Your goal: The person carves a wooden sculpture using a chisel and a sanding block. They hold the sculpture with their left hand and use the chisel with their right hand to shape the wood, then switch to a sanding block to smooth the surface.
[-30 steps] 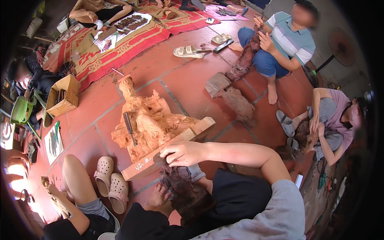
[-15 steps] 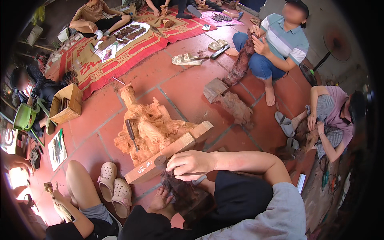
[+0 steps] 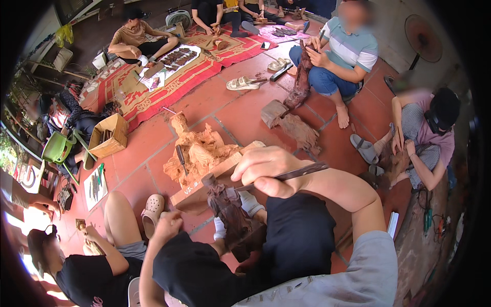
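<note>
Here, the right hand point(image 3: 268, 169) is closed around a slim dark carving tool point(image 3: 302, 171) over the dark wooden figurine point(image 3: 230, 212); the left hand point(image 3: 171, 225) beside it is curled, its grip hard to make out.

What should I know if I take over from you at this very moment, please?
Right hand: closed on a thin chisel, just above the head of the dark wooden figure.
Left hand: low beside the knee, off the figure; grip unclear.
Figure: upright between the legs, over the red floor tiles.
Done: head and body look roughly shaped.
Left: probably finer carving; hard to judge from here.
</note>
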{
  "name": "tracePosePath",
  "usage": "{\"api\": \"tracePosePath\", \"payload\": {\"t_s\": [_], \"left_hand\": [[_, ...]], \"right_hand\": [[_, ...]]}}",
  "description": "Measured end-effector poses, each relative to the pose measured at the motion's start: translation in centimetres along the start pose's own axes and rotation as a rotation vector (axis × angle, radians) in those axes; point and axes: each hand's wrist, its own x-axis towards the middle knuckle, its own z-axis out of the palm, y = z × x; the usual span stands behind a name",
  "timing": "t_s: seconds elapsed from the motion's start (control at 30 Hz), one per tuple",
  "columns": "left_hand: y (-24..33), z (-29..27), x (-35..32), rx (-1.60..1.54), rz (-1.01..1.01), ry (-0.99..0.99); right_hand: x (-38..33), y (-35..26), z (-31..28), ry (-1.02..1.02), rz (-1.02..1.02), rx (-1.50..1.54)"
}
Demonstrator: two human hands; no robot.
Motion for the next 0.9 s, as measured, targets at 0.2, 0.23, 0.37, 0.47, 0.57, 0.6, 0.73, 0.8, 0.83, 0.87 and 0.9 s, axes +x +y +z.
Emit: {"api": "tracePosePath", "payload": {"t_s": [0.2, 0.23, 0.37, 0.47, 0.57, 0.6, 0.73, 0.8, 0.83, 0.87, 0.9], "left_hand": [[10.6, -11.9, 0.1, 0.005, -0.031, 0.205], [13.6, -12.7, 0.1, 0.095, 0.047, 0.208], [20.5, -13.8, -0.4, 0.105, 0.265, 0.185], [23.7, -12.2, -1.2, 0.165, 0.258, 0.033], [22.3, -10.1, -1.4, 0.169, 0.293, -0.052], [22.3, -9.6, -2.0, 0.162, 0.283, -0.072], [22.4, -9.1, -3.6, 0.301, 0.135, -0.317], [22.5, -8.5, -4.6, 0.312, 0.241, -0.175], [22.8, -7.7, -5.2, 0.329, 0.264, -0.107], [23.9, -6.8, -6.6, 0.274, 0.261, -0.076], [26.0, -5.5, -7.5, 0.209, 0.282, -0.049]], "right_hand": [[0.9, -8.6, -1.6, 0.057, -0.205, -0.082], [0.8, -9.8, -2.0, 0.024, -0.216, -0.156], [1.2, -10.9, -1.8, 0.041, -0.265, -0.320], [-0.5, -8.1, -1.6, 0.116, -0.054, -0.327], [-2.7, -4.7, -0.8, 0.056, 0.222, -0.338], [-4.1, -3.9, 0.3, 0.015, 0.271, -0.318], [-5.8, -5.2, 1.4, -0.531, 0.880, 0.190], [-6.0, -4.2, 1.6, -0.357, 0.818, 0.187], [-6.0, -3.8, 1.6, -0.351, 0.849, 0.269], [-6.2, -3.2, 1.8, -0.343, 0.878, 0.361], [-7.3, -2.9, 1.4, -0.329, 0.940, 0.382]]}}
